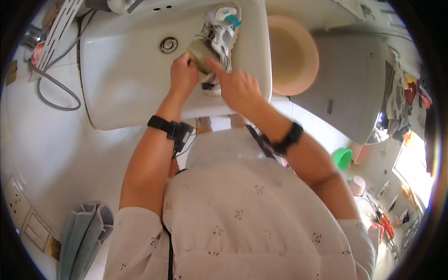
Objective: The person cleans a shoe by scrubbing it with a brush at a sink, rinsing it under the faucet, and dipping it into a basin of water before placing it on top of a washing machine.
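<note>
A grey and white sneaker [218, 37] with a teal patch lies in the white sink [121, 70], its laces loose. Beside the shoe is a flat olive-tan piece [199, 50], rounded like an insole. My left hand [184, 74] is closed around that piece's near left edge. From the other side my right hand [240, 87] reaches over it and the shoe. Its index finger is stretched onto the piece and slightly smeared, while the other fingers are curled. What they hold, if anything, is hidden.
A drain [168, 45] opens left of the shoe. Right of the sink stand a pink basin [293, 56] and a grey lidded appliance [345, 86]. A grey hose [56, 106] loops at left. Lower down are a folded blue-grey cloth [84, 233] and a green tub [343, 159].
</note>
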`<state>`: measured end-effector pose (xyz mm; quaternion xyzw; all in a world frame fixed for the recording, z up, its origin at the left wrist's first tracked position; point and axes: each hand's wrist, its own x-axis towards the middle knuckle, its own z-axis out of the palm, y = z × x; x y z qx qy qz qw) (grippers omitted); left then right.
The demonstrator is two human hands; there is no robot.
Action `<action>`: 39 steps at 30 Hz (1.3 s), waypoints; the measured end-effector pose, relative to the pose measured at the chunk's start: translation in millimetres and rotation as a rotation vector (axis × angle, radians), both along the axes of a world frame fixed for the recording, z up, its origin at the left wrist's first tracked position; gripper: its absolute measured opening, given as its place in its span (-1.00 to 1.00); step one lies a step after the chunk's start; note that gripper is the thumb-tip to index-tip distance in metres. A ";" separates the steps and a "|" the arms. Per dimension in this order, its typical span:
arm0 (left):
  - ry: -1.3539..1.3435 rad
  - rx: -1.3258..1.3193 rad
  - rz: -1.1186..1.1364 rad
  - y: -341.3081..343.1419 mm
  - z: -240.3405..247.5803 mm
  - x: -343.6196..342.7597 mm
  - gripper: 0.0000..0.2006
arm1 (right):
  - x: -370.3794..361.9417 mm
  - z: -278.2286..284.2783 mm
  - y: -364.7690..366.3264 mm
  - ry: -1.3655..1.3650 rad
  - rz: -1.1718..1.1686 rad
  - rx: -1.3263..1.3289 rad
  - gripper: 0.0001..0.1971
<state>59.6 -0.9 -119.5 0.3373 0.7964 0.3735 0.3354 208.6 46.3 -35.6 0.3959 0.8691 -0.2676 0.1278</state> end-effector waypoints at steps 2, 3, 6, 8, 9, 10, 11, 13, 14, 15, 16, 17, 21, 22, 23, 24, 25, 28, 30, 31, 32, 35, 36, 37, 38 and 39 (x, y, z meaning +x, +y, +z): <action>0.290 0.022 -0.174 6.7 2.3 9.4 -0.85 | -5.5 -20.4 32.8 0.046 -0.026 0.131 -0.42; 0.290 0.022 -0.179 9.1 8.4 11.9 -0.85 | -4.6 -23.8 33.2 0.046 -0.031 0.131 -0.42; 0.087 0.240 -0.170 17.3 17.5 16.5 -0.91 | 2.4 -14.8 17.7 0.018 0.033 0.083 -0.43; -0.008 0.371 -0.092 24.3 14.0 14.4 -0.91 | 15.8 2.5 8.1 0.017 0.015 0.029 -0.45; -0.004 0.373 -0.097 25.5 17.9 15.0 -0.91 | 22.9 5.8 9.8 0.008 -0.021 -0.017 -0.47; 0.024 0.326 -0.057 24.9 22.5 15.7 -0.86 | 28.5 5.7 14.2 0.014 -0.024 -0.015 -0.47; 0.054 0.278 -0.016 24.1 27.0 16.5 -0.80 | 33.6 4.7 19.2 0.081 -0.034 0.001 -0.50; 0.035 0.290 0.001 17.8 23.6 8.9 -0.76 | 42.6 10.2 28.6 0.152 -0.048 0.017 -0.52; 0.011 0.300 0.022 14.2 22.5 4.1 -0.71 | 47.6 16.5 34.7 0.282 -0.121 -0.101 -0.54; 0.014 0.299 0.016 11.0 27.3 3.7 -0.71 | 53.2 20.8 38.0 0.411 -0.197 -0.220 -0.55; -0.026 0.161 -0.091 7.0 33.0 4.2 -0.73 | 57.8 21.3 38.5 0.475 -0.270 -0.208 -0.61; -0.066 0.022 -0.196 4.3 37.0 4.9 -0.74 | 64.2 20.7 39.9 0.478 -0.276 -0.208 -0.61; -0.226 -0.016 -0.208 -2.6 51.2 19.1 -0.68 | 95.4 7.5 41.3 0.494 -0.407 -0.249 -0.60; -0.222 -0.017 -0.208 -4.0 51.9 19.3 -0.68 | 102.9 1.1 40.1 0.500 -0.430 -0.251 -0.59; -0.306 -0.027 -0.263 -6.3 51.4 18.4 -0.66 | 109.5 -2.8 39.1 0.503 -0.430 -0.253 -0.59; -0.389 -0.036 -0.318 -7.5 50.4 18.0 -0.64 | 114.4 -5.5 38.1 0.551 -0.386 -0.200 -0.56; -0.384 -0.036 -0.317 -8.5 48.6 19.8 -0.64 | 117.8 -6.5 36.6 0.598 -0.342 -0.146 -0.52; -0.180 -0.039 -0.387 -9.2 46.3 28.9 -0.63 | 110.9 1.3 17.3 0.399 -0.089 -0.065 -0.42; -0.321 -0.172 -0.249 -6.9 47.9 37.7 -0.70 | 91.8 11.6 1.7 0.169 0.111 -0.070 -0.33; -0.322 -0.172 -0.250 -9.3 44.5 40.9 -0.70 | 75.5 24.9 -1.7 0.088 0.098 -0.124 -0.34; -0.345 -0.099 -0.185 -13.4 38.3 42.9 -0.74 | 66.0 22.1 3.1 0.089 0.096 -0.124 -0.34; -0.244 -0.076 -0.217 -4.6 50.9 50.5 -0.79 | 49.3 8.9 19.7 0.132 -0.017 -0.053 -0.39; -0.123 -0.121 -0.288 -1.3 56.5 52.5 -0.81 | 49.7 4.7 13.0 0.131 0.030 -0.016 -0.36; -0.120 -0.121 -0.286 -4.3 52.9 52.4 -0.81 | 51.5 3.2 7.0 0.131 0.087 0.020 -0.33; -0.168 -0.074 -0.207 -10.5 44.8 50.3 -0.81 | 61.6 5.9 -3.0 0.192 0.102 -0.022 -0.35; -0.218 -0.025 -0.127 -15.7 42.8 54.2 -0.82 | 66.4 5.8 -2.9 0.192 0.106 -0.020 -0.35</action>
